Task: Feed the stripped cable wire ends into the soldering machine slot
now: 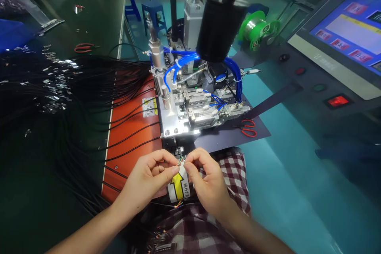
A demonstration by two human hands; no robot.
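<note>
My left hand (149, 178) and my right hand (208, 180) are close together in front of my lap, thumbs against forefingers. Between their fingertips show the thin coloured wires (181, 160) of a cable end, too small to count. Just below the fingertips is a white label with a yellow arrow (177, 185) on the machine's near end. Another cable end with bare coloured wires (178, 204) sticks out under that label. Black cables (135, 137) run side by side over the orange panel (127, 154) to the left of my hands.
Beyond my hands stands the metal machine (175, 115) with blue air tubes (190, 59). Red-handled cutters (249, 127) lie on its grey plate; other red-handled pliers (84, 47) lie on the left table. A control screen (351, 27) is at right, a green wire spool (256, 29) behind.
</note>
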